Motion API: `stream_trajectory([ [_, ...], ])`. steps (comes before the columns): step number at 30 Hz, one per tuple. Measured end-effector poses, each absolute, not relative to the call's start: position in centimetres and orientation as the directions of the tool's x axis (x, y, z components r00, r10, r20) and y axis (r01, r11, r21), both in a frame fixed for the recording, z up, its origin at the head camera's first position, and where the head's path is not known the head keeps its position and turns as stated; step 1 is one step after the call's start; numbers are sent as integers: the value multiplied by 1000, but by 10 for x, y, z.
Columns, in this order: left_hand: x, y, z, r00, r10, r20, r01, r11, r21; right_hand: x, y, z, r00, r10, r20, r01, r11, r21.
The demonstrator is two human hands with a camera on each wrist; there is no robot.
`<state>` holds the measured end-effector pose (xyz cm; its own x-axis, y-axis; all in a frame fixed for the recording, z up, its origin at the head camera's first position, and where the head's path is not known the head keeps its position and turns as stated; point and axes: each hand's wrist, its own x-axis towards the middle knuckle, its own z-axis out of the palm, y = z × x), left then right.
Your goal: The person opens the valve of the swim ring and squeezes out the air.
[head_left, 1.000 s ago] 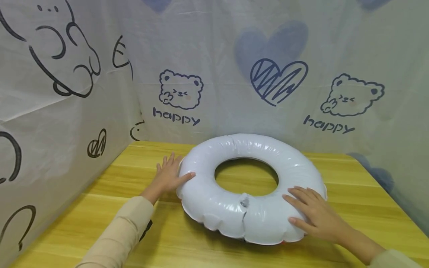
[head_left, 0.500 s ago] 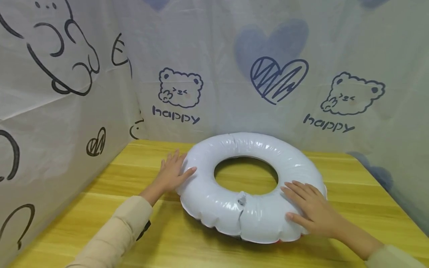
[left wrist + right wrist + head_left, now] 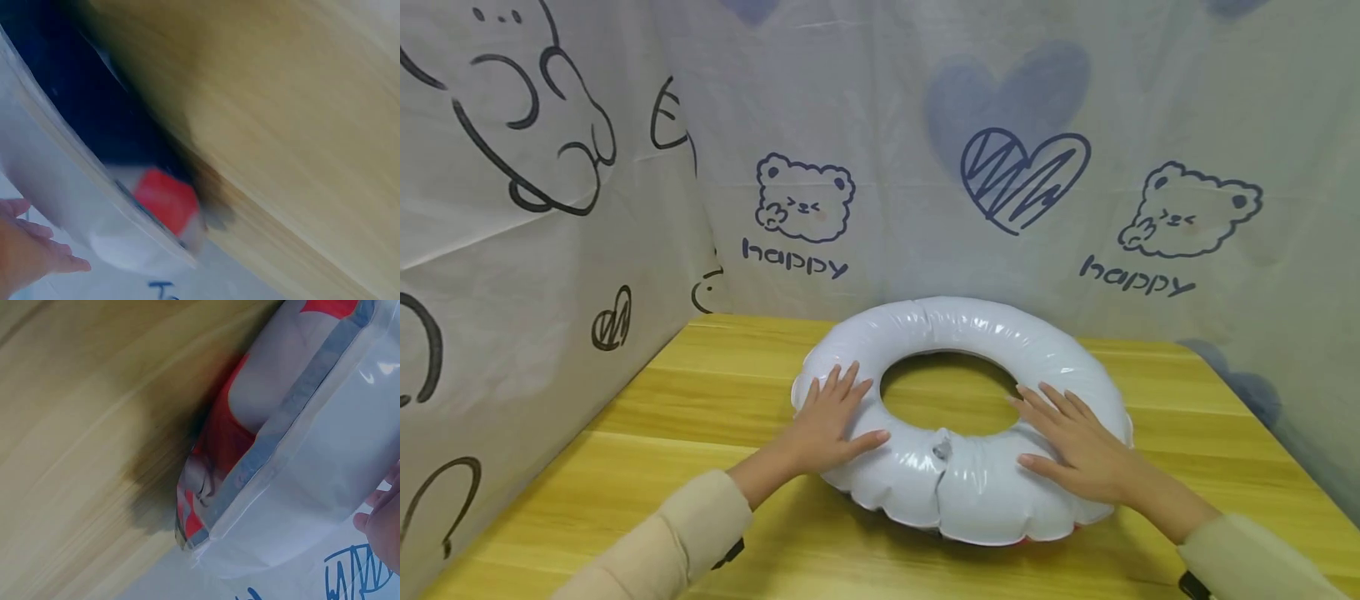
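Note:
A white inflated swim ring (image 3: 985,492) lies flat on the wooden table, its clear valve (image 3: 942,448) on the near side by a seam. My left hand (image 3: 831,425) is over the ring's left side, fingers spread and straight. On the near right part of the ring, my right hand (image 3: 1086,450) lies with its fingers extended toward the hole. Low in the wrist views, the ring's underside shows dark blue with a red patch (image 3: 167,201) on the left, and red and white print (image 3: 228,434) on the right.
The yellow wood-grain table (image 3: 647,467) reaches back to a white curtain (image 3: 910,225) printed with bears and hearts. Another printed curtain (image 3: 550,250) runs along the left side. Dark bands show at both cuffs.
My left hand has moved from the ring's outer left edge rightward and nearer, over its top. My right hand has shifted slightly left and up the ring. The ring has barely moved.

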<state>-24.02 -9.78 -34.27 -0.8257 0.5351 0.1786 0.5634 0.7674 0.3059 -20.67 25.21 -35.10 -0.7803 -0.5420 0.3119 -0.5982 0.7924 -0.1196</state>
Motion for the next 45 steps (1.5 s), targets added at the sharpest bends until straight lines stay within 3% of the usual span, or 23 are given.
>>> stream_trajectory([
  [6,-228,-84,-349,-778,604,173,627,727,281,-210,245,-354,-792,-546,273,-595,789,-151],
  [14,-227,-75,-361,-769,610,191,638,746,189,-209,243,-359,-794,-555,249,-593,797,-115],
  [36,-251,-85,-353,-722,687,86,690,703,175,-189,225,-348,-866,-466,180,-491,861,-134],
  [45,-262,-93,-350,-731,678,80,679,711,181,-178,209,-344,-899,-413,143,-433,886,-164],
])
